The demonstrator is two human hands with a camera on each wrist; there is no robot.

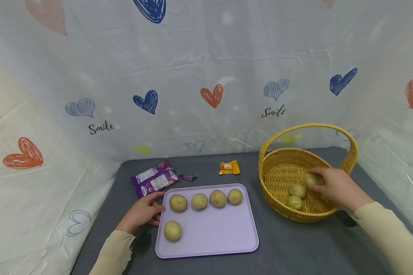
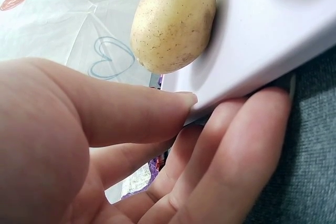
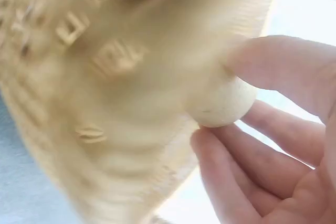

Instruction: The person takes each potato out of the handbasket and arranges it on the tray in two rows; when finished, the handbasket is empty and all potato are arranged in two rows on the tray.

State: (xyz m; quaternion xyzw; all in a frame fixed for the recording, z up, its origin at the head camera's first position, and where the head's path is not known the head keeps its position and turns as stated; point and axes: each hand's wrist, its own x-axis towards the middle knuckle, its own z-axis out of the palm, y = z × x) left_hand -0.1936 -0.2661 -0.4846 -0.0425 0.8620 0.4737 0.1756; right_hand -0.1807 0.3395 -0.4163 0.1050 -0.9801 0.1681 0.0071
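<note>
My left hand grips the left rim of a lilac tray, thumb at the top edge and fingers against the side and underneath. On the tray, several potatoes form a back row, and one potato sits alone at front left. In the left wrist view a potato lies just beyond the thumb. Inside a yellow wicker basket, my right hand holds a potato between thumb and fingers. Two more potatoes, one behind the other, lie beside it. The right wrist view is blurred around the held potato.
Behind the tray lie a purple snack bag, a small purple-wrapped candy and an orange packet. The basket's tall handle arches over its opening. A white curtain printed with hearts encloses the grey tabletop.
</note>
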